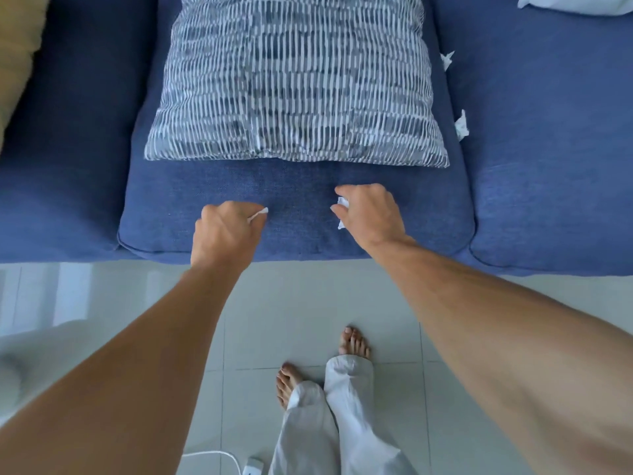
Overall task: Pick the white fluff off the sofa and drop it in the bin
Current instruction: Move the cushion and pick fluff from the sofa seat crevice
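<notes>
While the head view looks down over a blue sofa (171,207), both hands work the front strip of its middle seat cushion, between the patterned throw cushion (294,80) and the cushion's front edge. The left hand (226,231) is curled into a loose fist, with thumb and forefinger pinching a sliver of white fluff (259,214). That sliver is thin, and its long axis slants from the knuckles up and to the right, its free tip pointing toward the other hand. The right hand (371,214) is bent at the fingers round a crumpled wad of fluff (342,202), which shows white between thumb and fingertips and again below the palm. Its lie seems roughly back to front, though most of it is hidden.

Two loose tufts remain in the seam between the middle and right seat cushions: a far tuft (447,60) beside the throw cushion's right edge and a near tuft (461,125), elongated along the seam.

The step in hand looks like picking, with both hands already loaded. The bin is out of view, so the next move likely calls for carrying these pieces to it or reaching right for the seam tufts, keeping each pinch tight, since such light scraps slip easily.
</notes>
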The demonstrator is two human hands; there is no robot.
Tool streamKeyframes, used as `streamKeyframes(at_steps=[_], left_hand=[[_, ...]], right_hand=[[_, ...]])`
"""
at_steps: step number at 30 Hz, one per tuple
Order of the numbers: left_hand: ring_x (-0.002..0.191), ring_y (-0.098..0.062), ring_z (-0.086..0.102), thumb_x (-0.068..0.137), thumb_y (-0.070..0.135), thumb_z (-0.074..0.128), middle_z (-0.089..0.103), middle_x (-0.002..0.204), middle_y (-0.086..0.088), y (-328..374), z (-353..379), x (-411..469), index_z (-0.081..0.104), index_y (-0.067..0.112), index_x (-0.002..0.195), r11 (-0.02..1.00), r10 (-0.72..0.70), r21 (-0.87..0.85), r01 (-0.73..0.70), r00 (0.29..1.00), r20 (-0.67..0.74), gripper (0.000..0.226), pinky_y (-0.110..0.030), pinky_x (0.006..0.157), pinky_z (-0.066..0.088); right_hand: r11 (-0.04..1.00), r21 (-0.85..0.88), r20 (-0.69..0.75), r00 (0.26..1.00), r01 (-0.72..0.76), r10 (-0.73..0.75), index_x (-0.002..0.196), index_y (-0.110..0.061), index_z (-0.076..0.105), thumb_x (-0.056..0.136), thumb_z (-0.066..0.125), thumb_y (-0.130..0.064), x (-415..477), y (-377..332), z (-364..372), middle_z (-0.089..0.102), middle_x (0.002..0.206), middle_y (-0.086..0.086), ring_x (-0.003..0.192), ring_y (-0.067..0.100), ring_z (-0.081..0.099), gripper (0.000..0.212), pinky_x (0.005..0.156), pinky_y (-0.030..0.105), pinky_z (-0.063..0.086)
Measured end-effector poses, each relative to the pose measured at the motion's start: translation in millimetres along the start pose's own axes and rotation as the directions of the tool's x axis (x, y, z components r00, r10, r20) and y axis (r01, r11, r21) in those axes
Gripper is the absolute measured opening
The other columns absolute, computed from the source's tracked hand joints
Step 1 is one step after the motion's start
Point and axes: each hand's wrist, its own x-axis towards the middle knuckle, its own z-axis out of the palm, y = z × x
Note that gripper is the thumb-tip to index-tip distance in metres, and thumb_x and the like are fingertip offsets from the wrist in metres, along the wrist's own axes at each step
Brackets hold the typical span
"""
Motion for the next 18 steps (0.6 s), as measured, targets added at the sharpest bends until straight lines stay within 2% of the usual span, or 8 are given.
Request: streamKeyframes(at_steps=[3, 6, 9, 11, 13, 18], left_hand=[[0.080, -0.042, 0.055, 0.097, 0.032, 0.053, 0.062, 0.077, -0.019, -2.5, -0.9, 3.5, 0.073, 0.009, 0.092, 1.000, -0.015, -0.023, 0.015, 1.000, 0.008, 0.030, -0.046, 0.078, 0.051], [0.082, -0.043, 0.057, 0.097, 0.031, 0.053, 0.064, 0.080, -0.020, -3.5, -2.4, 7.3, 0.073, 0.010, 0.095, 1.000, -0.014, -0.024, 0.014, 1.000, -0.001, 0.030, -0.047, 0.081, 0.051], [0.079, -0.043, 0.056, 0.097, 0.031, 0.053, 0.063, 0.074, -0.019, -4.3, -3.2, 11.8, 0.074, 0.010, 0.093, 1.000, -0.001, -0.021, 0.000, 1.000, -0.010, 0.030, -0.047, 0.080, 0.050], [0.083, -0.043, 0.058, 0.097, 0.030, 0.054, 0.067, 0.081, -0.020, -5.0, -3.1, 13.0, 0.074, 0.009, 0.095, 1.000, 0.003, -0.028, -0.003, 1.000, -0.017, 0.029, -0.047, 0.082, 0.050], [0.086, -0.043, 0.058, 0.098, 0.029, 0.054, 0.068, 0.085, -0.021, -5.2, -4.5, 12.3, 0.074, 0.008, 0.097, 1.000, 0.003, -0.025, -0.004, 1.000, -0.025, 0.029, -0.047, 0.084, 0.050], [0.083, -0.043, 0.057, 0.099, 0.027, 0.052, 0.065, 0.082, -0.022, -2.8, -9.4, 8.8, 0.072, 0.007, 0.094, 1.000, -0.004, -0.005, 0.004, 1.000, -0.017, 0.029, -0.047, 0.079, 0.051]], right_hand=[[1.000, 0.022, -0.012, 1.000, -0.003, 0.003, 0.093, -0.004, 0.066, 0.094, 0.057, -0.016, 4.9, -0.9, 1.1, 0.063, 0.077, 0.010, 0.079, 0.034, 0.060, 0.015, 0.066, 0.037, 0.053], [1.000, -0.011, -0.027, 0.999, -0.017, 0.017, 0.098, -0.005, 0.067, 0.096, 0.052, -0.014, 12.8, -2.9, 0.9, 0.066, 0.087, 0.014, 0.082, 0.035, 0.060, 0.018, 0.069, 0.039, 0.053], [0.997, -0.075, -0.045, 0.999, -0.015, 0.012, 0.094, -0.005, 0.066, 0.093, 0.048, -0.005, 22.2, -2.7, 4.5, 0.064, 0.083, 0.013, 0.078, 0.033, 0.058, 0.018, 0.060, 0.036, 0.047], [0.990, -0.140, -0.039, 0.999, 0.019, -0.024, 0.090, -0.004, 0.061, 0.092, 0.047, 0.000, 25.0, -2.9, 8.8, 0.063, 0.082, 0.011, 0.077, 0.033, 0.059, 0.015, 0.056, 0.032, 0.037], [0.981, -0.184, -0.019, 0.998, 0.062, -0.066, 0.091, -0.005, 0.059, 0.093, 0.045, 0.001, 25.9, -2.6, 8.7, 0.064, 0.088, 0.012, 0.080, 0.034, 0.062, 0.015, 0.058, 0.032, 0.034], [0.996, -0.072, 0.054, 0.998, 0.048, -0.044, 0.100, -0.005, 0.064, 0.096, 0.044, -0.008, 24.2, 4.4, -9.5, 0.065, 0.094, 0.014, 0.086, 0.036, 0.058, 0.021, 0.071, 0.038, 0.049]])
